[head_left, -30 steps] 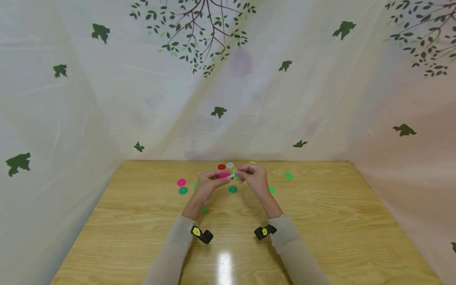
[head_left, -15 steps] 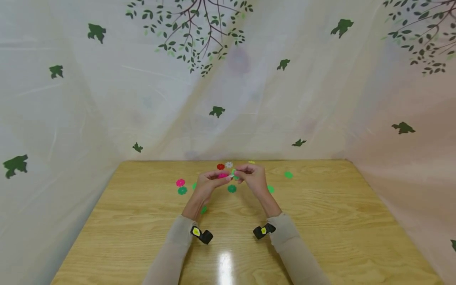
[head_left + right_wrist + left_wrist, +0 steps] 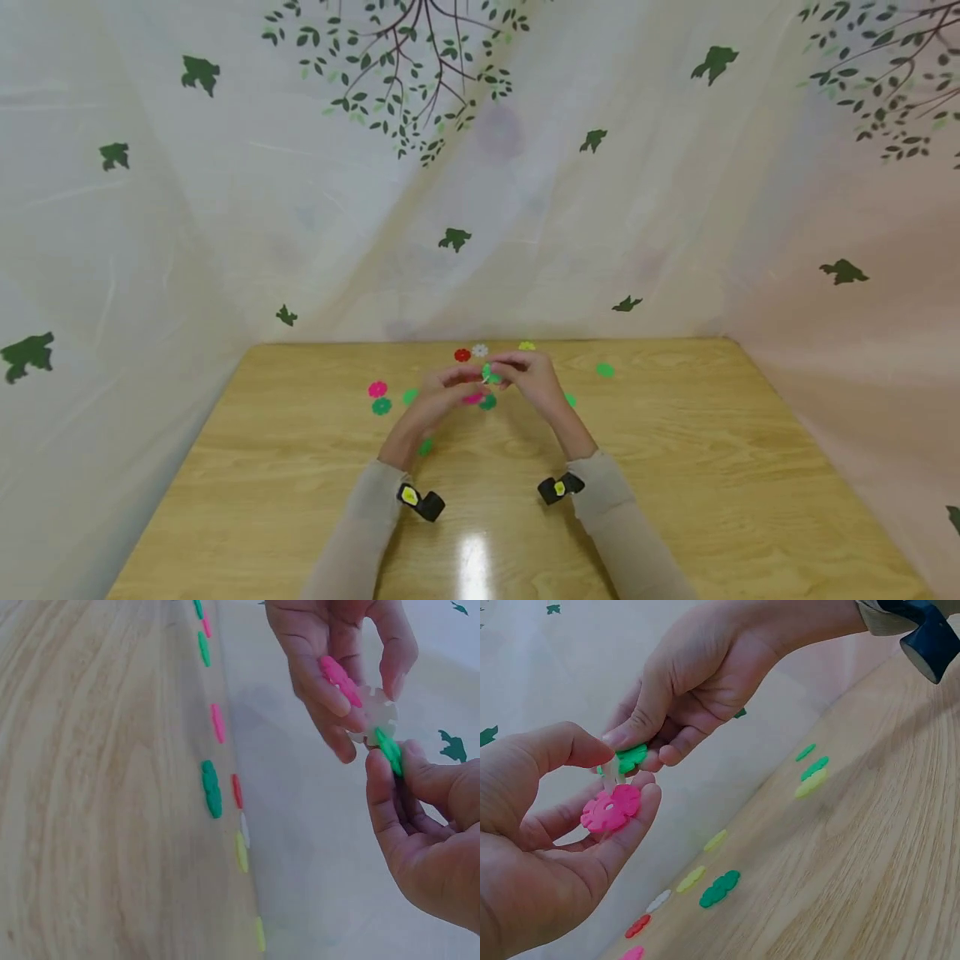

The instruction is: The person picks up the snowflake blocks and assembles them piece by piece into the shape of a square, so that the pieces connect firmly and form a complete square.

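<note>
In the left wrist view, my left hand point(image 3: 547, 817) holds a pink flower-shaped plastic disc point(image 3: 611, 810) above its fingers, its thumb at a whitish translucent notched disc point(image 3: 380, 712) that meets the pink one. My right hand point(image 3: 431, 825) pinches a bright green flower-shaped disc point(image 3: 388, 752) between thumb and fingers, at the edge of the whitish disc. All three discs are close together at different angles, raised over the far part of the table. In the head view, my left hand point(image 3: 438, 402) and right hand point(image 3: 534, 379) face each other.
Loose flower-shaped discs lie on the wooden table point(image 3: 675, 483): pink point(image 3: 377, 389) and dark green point(image 3: 382, 406) at left, red point(image 3: 462, 355), white point(image 3: 480, 351) and yellow point(image 3: 527, 346) near the back edge, green point(image 3: 605, 370) at right. A patterned cloth point(image 3: 360, 250) hangs behind.
My left hand has lowered slightly and its thumb and fingers have spread wider. The green disc in my right hand shows more of its face. The head view has shifted slightly.
</note>
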`<state>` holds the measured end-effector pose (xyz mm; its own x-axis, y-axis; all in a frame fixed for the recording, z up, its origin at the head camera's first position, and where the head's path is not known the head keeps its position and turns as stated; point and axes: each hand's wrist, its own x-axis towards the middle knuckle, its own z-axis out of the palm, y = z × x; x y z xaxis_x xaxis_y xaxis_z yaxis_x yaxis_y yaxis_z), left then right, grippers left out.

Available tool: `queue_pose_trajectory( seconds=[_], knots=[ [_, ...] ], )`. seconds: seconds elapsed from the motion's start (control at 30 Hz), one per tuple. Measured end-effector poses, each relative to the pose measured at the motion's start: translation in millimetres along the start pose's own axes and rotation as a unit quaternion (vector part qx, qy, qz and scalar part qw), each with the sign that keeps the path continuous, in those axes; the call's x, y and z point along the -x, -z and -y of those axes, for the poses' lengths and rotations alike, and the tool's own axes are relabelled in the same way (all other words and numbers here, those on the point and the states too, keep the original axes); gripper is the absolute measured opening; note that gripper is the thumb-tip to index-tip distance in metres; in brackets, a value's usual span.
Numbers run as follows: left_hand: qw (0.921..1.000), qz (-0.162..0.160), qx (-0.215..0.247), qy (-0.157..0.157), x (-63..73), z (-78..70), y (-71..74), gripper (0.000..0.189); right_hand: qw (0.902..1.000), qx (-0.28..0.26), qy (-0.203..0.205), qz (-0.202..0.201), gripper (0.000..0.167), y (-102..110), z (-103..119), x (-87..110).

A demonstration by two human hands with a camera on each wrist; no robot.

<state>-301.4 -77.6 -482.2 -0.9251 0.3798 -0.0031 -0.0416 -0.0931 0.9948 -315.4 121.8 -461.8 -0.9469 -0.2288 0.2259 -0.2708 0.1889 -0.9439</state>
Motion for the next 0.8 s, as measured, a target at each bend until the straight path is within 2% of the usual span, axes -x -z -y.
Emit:
queue_pose_trajectory(
  seconds=[0.13, 0.33, 0.43, 0.57, 0.8],
  knots=[
    [0.9998, 0.02, 0.001, -0.001, 0.0, 1.5, -0.6, 0.037, 0.9992, 0.037, -0.003, 0.016, 0.02, 0, 5, -0.4],
    [0.9998, 0.015, 0.013, 0.0, 0.0, -1.0, -2.5, 0.042, 0.9987, 0.049, 0.007, 0.016, 0.022, 3, 10, -4.9],
    [0.9998, 0.003, 0.018, 0.01, 1.0, -1.7, -2.4, 0.045, 0.9984, 0.05, 0.008, 0.026, 0.022, 7, 10, -6.9],
    [0.9986, -0.031, 0.037, 0.019, 1.1, -2.1, -0.6, 0.044, 0.9966, 0.066, -0.003, 0.048, 0.027, 13, 9, -10.0],
    [0.9965, -0.069, 0.043, 0.019, -0.5, -4.0, 4.0, 0.031, 0.9823, 0.131, -0.025, 0.131, 0.027, 22, -2, -17.3]
  ],
)
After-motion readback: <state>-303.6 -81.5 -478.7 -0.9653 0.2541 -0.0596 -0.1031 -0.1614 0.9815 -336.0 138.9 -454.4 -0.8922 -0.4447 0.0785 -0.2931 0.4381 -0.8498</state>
